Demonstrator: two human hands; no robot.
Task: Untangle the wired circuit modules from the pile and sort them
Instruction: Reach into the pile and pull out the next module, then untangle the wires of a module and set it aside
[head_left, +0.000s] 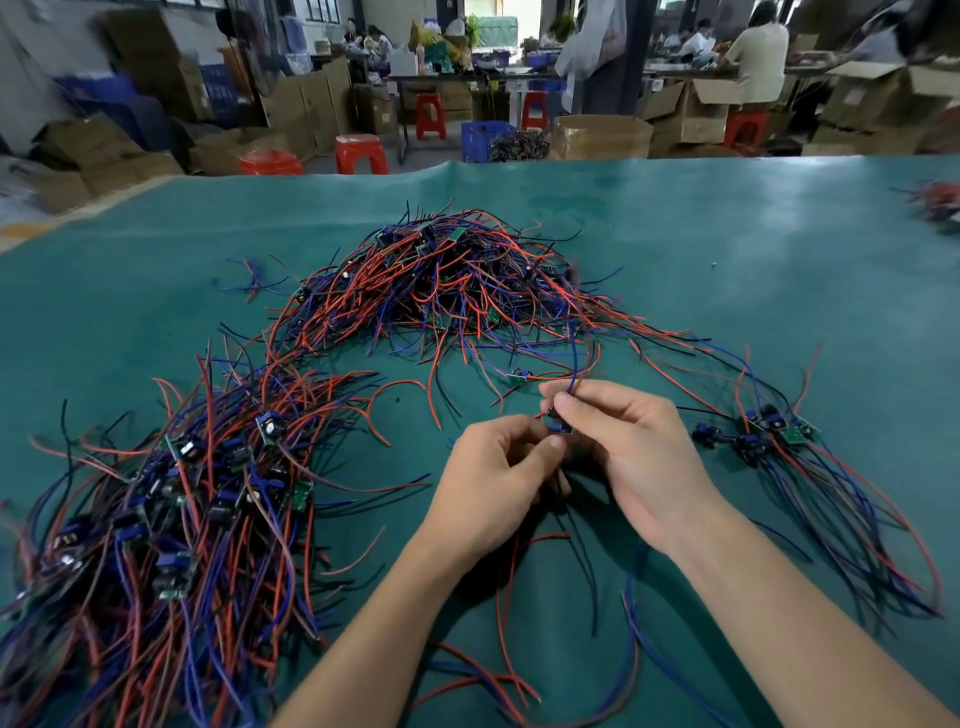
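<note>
A tangled pile (457, 280) of circuit modules with red, blue and black wires lies in the middle of the green table. My left hand (498, 478) and my right hand (623, 452) meet just in front of it. Both pinch one small blue module (560, 427) between them. My right fingertips also pinch a blue wire (571, 364) that runs up towards the pile. The module's other wires hang down under my hands. A large laid-out bunch (171, 509) lies at the left, and a smaller bunch (769, 431) at the right.
The green mat (727, 249) covers the table up to its far edge. Another small wire heap (940, 200) sits at the far right edge. Behind the table stand cardboard boxes, red stools, blue crates and people at benches.
</note>
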